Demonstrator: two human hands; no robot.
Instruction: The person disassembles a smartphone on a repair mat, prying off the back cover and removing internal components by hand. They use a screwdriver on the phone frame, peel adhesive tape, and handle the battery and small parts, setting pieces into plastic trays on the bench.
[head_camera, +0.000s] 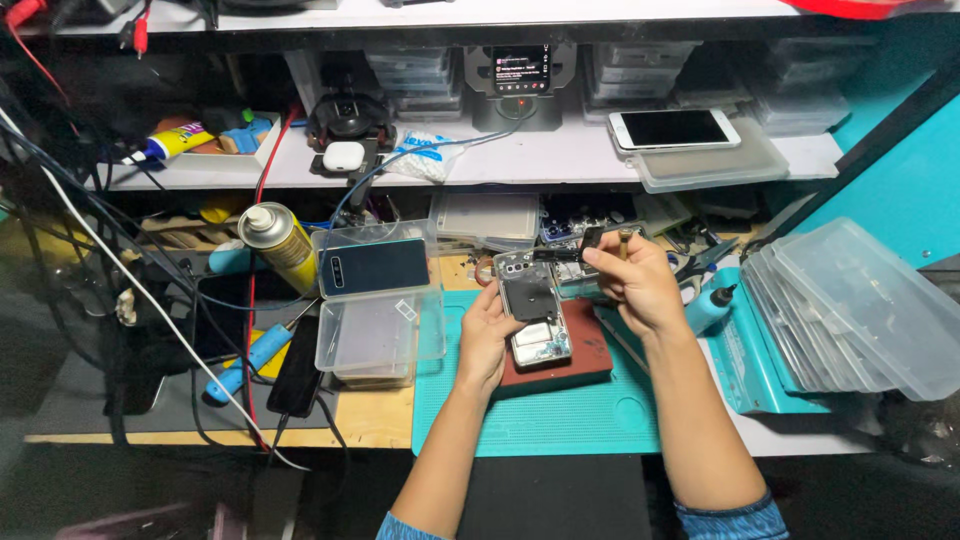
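left hand (487, 335) gripped opened phone (533, 312) on red pad (575, 362), kept it steady | right hand (634, 283) pinched small black part (591, 238) plus tool just above phone | green mat (540, 415) on counter

Bare forearms, with blue patterned sleeves (722, 520) near the elbows.

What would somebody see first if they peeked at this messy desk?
Probably the opened phone in the middle, lying on a reddish pad over a teal mat, with the left hand steadying it and the right hand pinching a small dark tool above its top end. Next, the yellow spray can lying to the left and the stack of clear plastic lids on the right.
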